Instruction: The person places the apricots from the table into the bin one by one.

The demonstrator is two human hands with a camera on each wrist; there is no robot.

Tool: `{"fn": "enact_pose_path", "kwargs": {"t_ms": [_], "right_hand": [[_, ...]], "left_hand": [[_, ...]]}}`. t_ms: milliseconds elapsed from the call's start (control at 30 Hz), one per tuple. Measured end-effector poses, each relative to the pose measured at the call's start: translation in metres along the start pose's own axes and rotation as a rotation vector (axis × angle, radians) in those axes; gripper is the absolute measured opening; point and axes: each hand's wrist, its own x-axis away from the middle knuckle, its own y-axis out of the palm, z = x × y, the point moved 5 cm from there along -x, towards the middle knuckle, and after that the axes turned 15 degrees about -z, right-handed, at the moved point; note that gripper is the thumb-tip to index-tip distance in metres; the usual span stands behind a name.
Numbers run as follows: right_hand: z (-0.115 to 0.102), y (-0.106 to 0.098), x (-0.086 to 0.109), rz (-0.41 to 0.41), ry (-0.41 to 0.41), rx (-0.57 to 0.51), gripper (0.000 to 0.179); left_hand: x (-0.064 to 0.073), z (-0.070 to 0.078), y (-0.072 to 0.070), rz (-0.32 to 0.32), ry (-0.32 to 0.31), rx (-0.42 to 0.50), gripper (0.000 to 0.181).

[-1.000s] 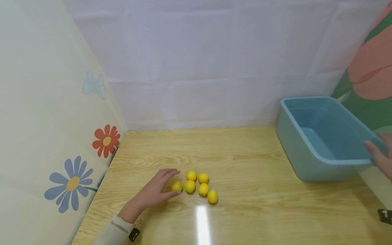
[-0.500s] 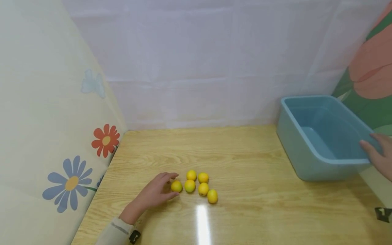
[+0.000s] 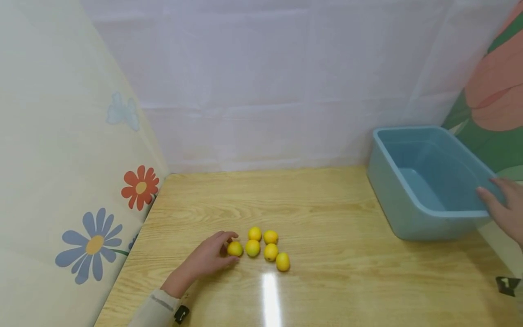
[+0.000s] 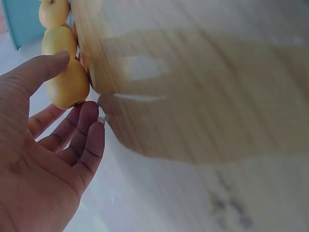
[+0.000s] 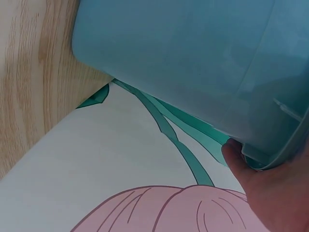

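Note:
My left hand [image 3: 206,258] is around the leftmost small yellow fruit [image 3: 234,249] on the wooden table. In the left wrist view the thumb lies over that fruit [image 4: 67,87], and the fingertips bend in at its end. Close to its right sit several more yellow fruits [image 3: 270,252] in a loose cluster, some tinged green. At the far right my right hand [image 3: 506,209] grips the near right rim of a blue plastic bin [image 3: 416,215]. In the right wrist view, a digit of the right hand [image 5: 270,193] bends round the rim; the others are hidden.
The wooden table [image 3: 327,281] meets a white cloth [image 3: 253,91] at the back. A flower-printed panel [image 3: 49,159] borders it on the left, and another [image 3: 494,100] stands behind the bin. The bin's visible inside holds nothing.
The left hand's fingers and thumb have drawn in around the leftmost fruit. My right hand stays at the bin's rim, a little further left in view. The fruits have not visibly moved.

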Motion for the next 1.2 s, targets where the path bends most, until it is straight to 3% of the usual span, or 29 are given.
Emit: {"fn": "enact_pose_path", "kwargs": {"t_ms": [267, 467, 833, 1200], "right_hand": [[-0.011, -0.002, 0.003, 0.006, -0.041, -0.015, 0.061], [-0.018, -0.003, 0.006, 0.013, -0.034, 0.020, 0.065], [-0.028, 0.001, 0.008, -0.055, -0.018, 0.143, 0.069], [-0.042, 0.013, 0.010, -0.072, -0.069, 0.122, 0.067]], "left_hand": [[-0.003, 0.000, -0.001, -0.027, -0.042, -0.005, 0.041], [-0.005, 0.003, -0.002, -0.036, -0.043, -0.010, 0.042], [-0.003, 0.016, -0.014, 0.029, -0.044, 0.014, 0.045], [0.005, 0.034, -0.030, 0.079, 0.021, 0.076, 0.045]]}}
